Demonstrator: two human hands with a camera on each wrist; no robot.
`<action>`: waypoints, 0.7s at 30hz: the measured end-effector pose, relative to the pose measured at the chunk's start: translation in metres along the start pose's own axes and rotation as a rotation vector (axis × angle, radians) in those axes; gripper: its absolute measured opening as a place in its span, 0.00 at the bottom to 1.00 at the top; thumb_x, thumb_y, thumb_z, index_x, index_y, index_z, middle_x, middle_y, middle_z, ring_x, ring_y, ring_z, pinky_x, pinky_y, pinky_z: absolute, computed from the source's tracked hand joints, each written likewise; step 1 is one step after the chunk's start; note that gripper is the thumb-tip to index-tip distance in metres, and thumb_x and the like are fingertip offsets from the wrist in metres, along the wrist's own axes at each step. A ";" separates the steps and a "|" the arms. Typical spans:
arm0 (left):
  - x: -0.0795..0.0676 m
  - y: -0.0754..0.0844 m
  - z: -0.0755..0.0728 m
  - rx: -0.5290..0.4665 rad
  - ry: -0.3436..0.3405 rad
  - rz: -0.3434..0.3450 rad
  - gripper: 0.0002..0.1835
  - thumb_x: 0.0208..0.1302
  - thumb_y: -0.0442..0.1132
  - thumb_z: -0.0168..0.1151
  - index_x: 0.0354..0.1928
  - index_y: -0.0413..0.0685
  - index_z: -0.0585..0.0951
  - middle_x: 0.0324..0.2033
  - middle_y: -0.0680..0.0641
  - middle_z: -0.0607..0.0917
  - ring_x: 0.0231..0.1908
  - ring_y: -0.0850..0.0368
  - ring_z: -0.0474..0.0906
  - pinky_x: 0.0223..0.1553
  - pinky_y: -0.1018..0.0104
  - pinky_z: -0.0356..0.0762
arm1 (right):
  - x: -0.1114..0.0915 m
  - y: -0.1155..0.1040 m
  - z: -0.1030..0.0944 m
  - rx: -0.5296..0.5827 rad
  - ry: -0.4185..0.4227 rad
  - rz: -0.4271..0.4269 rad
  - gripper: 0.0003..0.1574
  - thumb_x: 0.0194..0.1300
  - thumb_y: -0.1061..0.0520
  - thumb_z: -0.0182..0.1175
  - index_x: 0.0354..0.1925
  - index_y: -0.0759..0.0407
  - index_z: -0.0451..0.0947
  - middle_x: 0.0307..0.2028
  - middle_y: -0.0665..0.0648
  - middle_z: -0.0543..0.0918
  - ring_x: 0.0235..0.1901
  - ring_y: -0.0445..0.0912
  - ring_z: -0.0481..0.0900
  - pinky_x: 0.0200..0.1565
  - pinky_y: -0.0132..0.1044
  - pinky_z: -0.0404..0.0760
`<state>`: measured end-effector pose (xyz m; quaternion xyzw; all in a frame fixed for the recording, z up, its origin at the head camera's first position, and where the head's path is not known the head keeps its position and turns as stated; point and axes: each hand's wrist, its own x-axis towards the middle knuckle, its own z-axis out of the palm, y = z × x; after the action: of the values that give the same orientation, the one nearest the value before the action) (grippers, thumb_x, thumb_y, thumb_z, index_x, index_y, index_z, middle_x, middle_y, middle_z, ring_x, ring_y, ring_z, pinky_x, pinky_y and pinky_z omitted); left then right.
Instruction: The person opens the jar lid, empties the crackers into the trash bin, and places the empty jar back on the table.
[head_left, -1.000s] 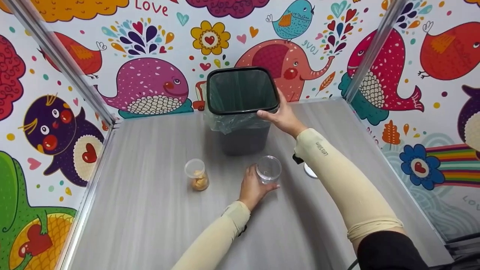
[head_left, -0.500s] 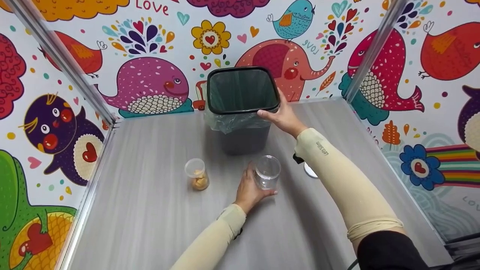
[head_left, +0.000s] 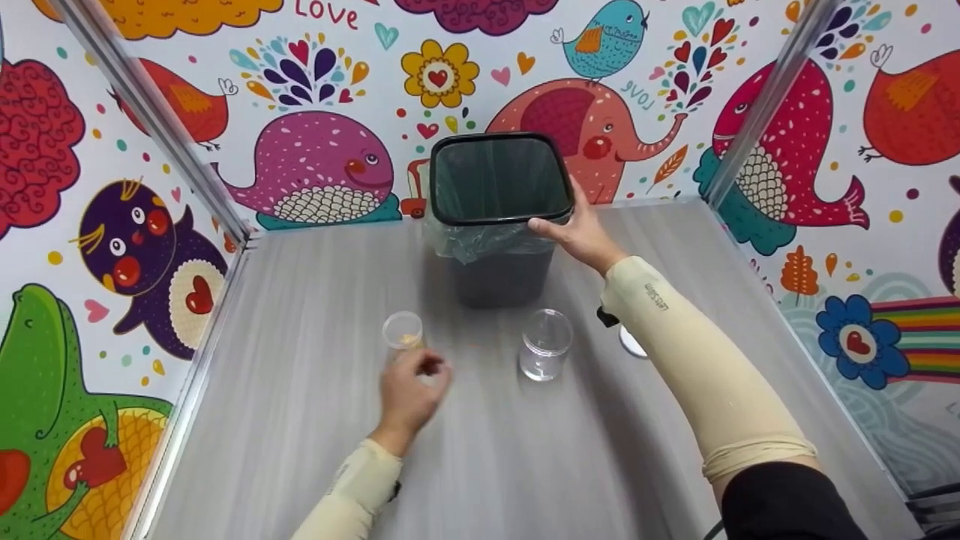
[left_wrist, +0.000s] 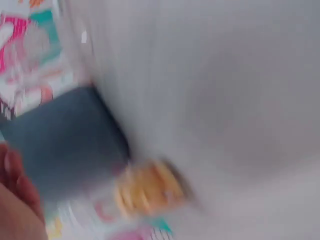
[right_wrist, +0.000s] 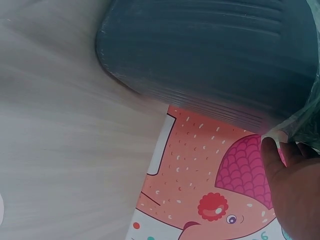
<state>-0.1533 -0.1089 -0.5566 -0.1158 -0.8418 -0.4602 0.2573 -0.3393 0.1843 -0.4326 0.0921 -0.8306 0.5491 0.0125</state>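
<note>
In the head view, my right hand grips the rim of a dark trash bin lined with a translucent green bag, thumb on the front edge. In the right wrist view, fingers touch the bag's edge. My left hand, fingers loosely curled, is close to a clear jar of yellow-orange pieces and partly hides it. The blurred left wrist view shows these pieces apart from the hand. A second clear jar, with nothing seen inside, stands upright before the bin.
A white round lid lies on the grey table, partly hidden by the right forearm. Cartoon-printed walls rise behind and at both sides, with metal posts at the corners.
My left hand has let go of the second clear jar and moved left to the jar with the yellow-orange pieces. My right hand stays on the bin. The head view has shifted slightly.
</note>
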 end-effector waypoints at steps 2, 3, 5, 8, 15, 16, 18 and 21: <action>0.004 -0.013 -0.024 0.021 0.181 -0.022 0.07 0.49 0.31 0.69 0.32 0.45 0.83 0.26 0.51 0.82 0.28 0.55 0.78 0.32 0.60 0.76 | 0.000 0.000 -0.002 0.008 0.008 -0.008 0.69 0.54 0.38 0.74 0.79 0.41 0.40 0.77 0.52 0.49 0.74 0.50 0.46 0.70 0.60 0.50; 0.006 -0.020 -0.035 0.026 0.253 -0.076 0.09 0.48 0.28 0.67 0.34 0.43 0.82 0.28 0.49 0.82 0.30 0.53 0.78 0.33 0.59 0.75 | 0.000 0.001 -0.003 0.013 0.011 -0.014 0.69 0.54 0.39 0.74 0.79 0.42 0.40 0.77 0.52 0.48 0.74 0.50 0.46 0.70 0.60 0.49; 0.008 -0.036 -0.051 0.028 0.294 -0.220 0.16 0.48 0.26 0.66 0.42 0.38 0.79 0.36 0.43 0.82 0.37 0.48 0.77 0.40 0.57 0.73 | 0.001 0.001 -0.004 0.011 0.010 -0.016 0.70 0.54 0.40 0.74 0.79 0.42 0.39 0.77 0.53 0.48 0.74 0.51 0.46 0.70 0.61 0.49; 0.010 -0.058 -0.066 0.016 0.178 -0.460 0.32 0.49 0.27 0.66 0.59 0.33 0.69 0.53 0.36 0.76 0.54 0.41 0.72 0.54 0.50 0.69 | 0.000 0.002 -0.005 -0.003 0.011 -0.006 0.70 0.53 0.38 0.74 0.79 0.42 0.39 0.77 0.52 0.48 0.74 0.50 0.46 0.70 0.60 0.49; 0.012 -0.085 -0.064 -0.059 -0.228 -0.634 0.60 0.51 0.43 0.79 0.76 0.35 0.47 0.74 0.32 0.54 0.73 0.37 0.50 0.69 0.46 0.54 | 0.001 0.003 -0.003 -0.027 0.014 -0.001 0.72 0.51 0.34 0.74 0.79 0.42 0.40 0.77 0.51 0.49 0.74 0.49 0.47 0.70 0.59 0.52; 0.012 -0.086 -0.062 -0.071 -0.244 -0.631 0.63 0.50 0.45 0.80 0.76 0.35 0.45 0.75 0.33 0.53 0.73 0.37 0.49 0.70 0.46 0.53 | 0.001 0.003 -0.003 -0.028 0.012 -0.002 0.72 0.51 0.34 0.74 0.79 0.42 0.40 0.77 0.51 0.49 0.74 0.49 0.47 0.70 0.59 0.52; 0.015 -0.087 -0.057 -0.087 -0.253 -0.621 0.65 0.48 0.47 0.81 0.77 0.36 0.45 0.75 0.34 0.51 0.74 0.38 0.47 0.70 0.47 0.52 | 0.002 0.002 -0.002 -0.028 0.009 -0.006 0.71 0.52 0.34 0.73 0.79 0.42 0.40 0.77 0.51 0.49 0.74 0.49 0.47 0.70 0.59 0.52; 0.017 -0.086 -0.050 -0.077 -0.253 -0.608 0.67 0.46 0.47 0.82 0.77 0.37 0.44 0.75 0.34 0.52 0.74 0.38 0.47 0.70 0.46 0.51 | 0.002 0.001 0.000 -0.025 0.003 -0.010 0.70 0.53 0.35 0.73 0.79 0.41 0.40 0.77 0.50 0.49 0.74 0.49 0.47 0.70 0.59 0.50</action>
<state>-0.1887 -0.1986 -0.5863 0.0750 -0.8451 -0.5294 -0.0032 -0.3413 0.1845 -0.4330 0.0953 -0.8369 0.5387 0.0176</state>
